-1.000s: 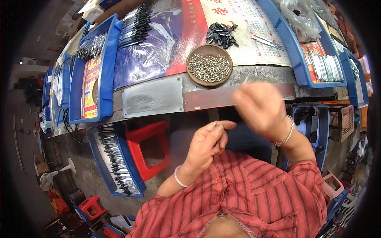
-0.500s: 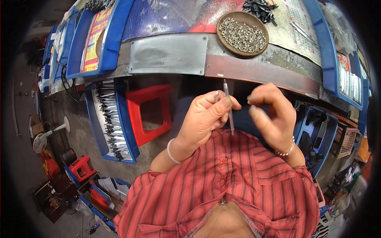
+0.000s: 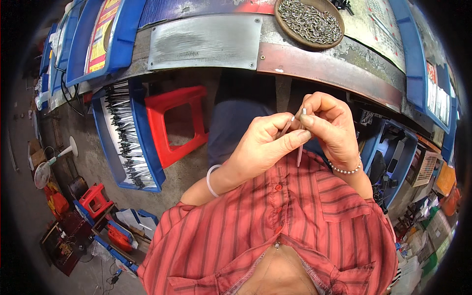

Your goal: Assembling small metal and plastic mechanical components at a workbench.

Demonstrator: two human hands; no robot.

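Note:
Both my hands meet in front of the striped shirt, just nearer than the bench edge. My left hand [image 3: 272,141] is closed, thumb and index finger pinching a slim tube whose pale tip shows above the fingers. Closed against it, my right hand [image 3: 330,123] pinches the top of another slim pen-like tube [image 3: 300,155], with its light end poking up by the thumb. That tube's lower length hangs below my left thumb; its middle is hidden by the fingers. Beyond the hands, a round brown bowl [image 3: 295,38] holds many small silver metal parts [image 3: 312,22].
A metal plate [image 3: 204,44] is fixed along the bench edge. Blue trays [image 3: 130,54] stand at both ends. Lower left are a blue tray of black-and-white pen-like sticks [image 3: 129,140] and a red stool [image 3: 176,157]. Another blue bin [image 3: 400,169] is at the right.
My right hand has moved left and closed on the top of a tube; before, it hung apart with curled fingers. The view has shifted, and the bowl now sits higher.

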